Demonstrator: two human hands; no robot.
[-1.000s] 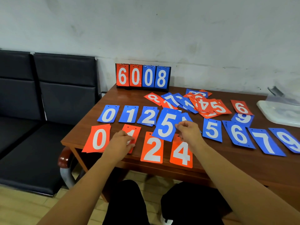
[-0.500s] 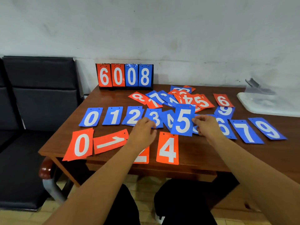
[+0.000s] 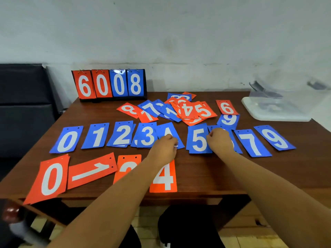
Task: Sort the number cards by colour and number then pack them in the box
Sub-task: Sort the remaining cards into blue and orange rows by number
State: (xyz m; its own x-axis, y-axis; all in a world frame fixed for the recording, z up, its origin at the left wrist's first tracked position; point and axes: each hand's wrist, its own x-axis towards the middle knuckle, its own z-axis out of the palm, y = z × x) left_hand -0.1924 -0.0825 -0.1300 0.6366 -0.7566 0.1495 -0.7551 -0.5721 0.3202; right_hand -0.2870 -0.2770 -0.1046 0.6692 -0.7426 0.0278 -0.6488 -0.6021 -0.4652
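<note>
A row of blue cards lies across the table: 0 point(image 3: 67, 139), 1 point(image 3: 96, 136), 2 point(image 3: 121, 134), 3 point(image 3: 146, 135), 4 point(image 3: 168, 130), 5 point(image 3: 198, 138), 7 point(image 3: 252, 143), 9 point(image 3: 275, 137). In front lie orange 0 point(image 3: 50, 178), a sideways orange 1 point(image 3: 91, 170), orange 2 point(image 3: 128, 163) and orange 4 point(image 3: 163, 178). My left hand point(image 3: 163, 149) rests curled on the blue 4's lower edge. My right hand point(image 3: 220, 140) pinches the right edge of the blue 5 and covers the blue 6. A mixed unsorted pile point(image 3: 180, 109) sits behind.
A flip scoreboard point(image 3: 109, 85) showing 6008 stands at the back left. A clear plastic box point(image 3: 274, 108) sits at the back right, near an orange 9 point(image 3: 226, 107) and another blue 9 point(image 3: 229, 119). Black seats point(image 3: 23, 108) stand left of the wooden table point(image 3: 206, 172).
The blue 5 has come down flat into the row right of the blue 4. My left hand slid right, from the blue 3 onto the blue 4.
</note>
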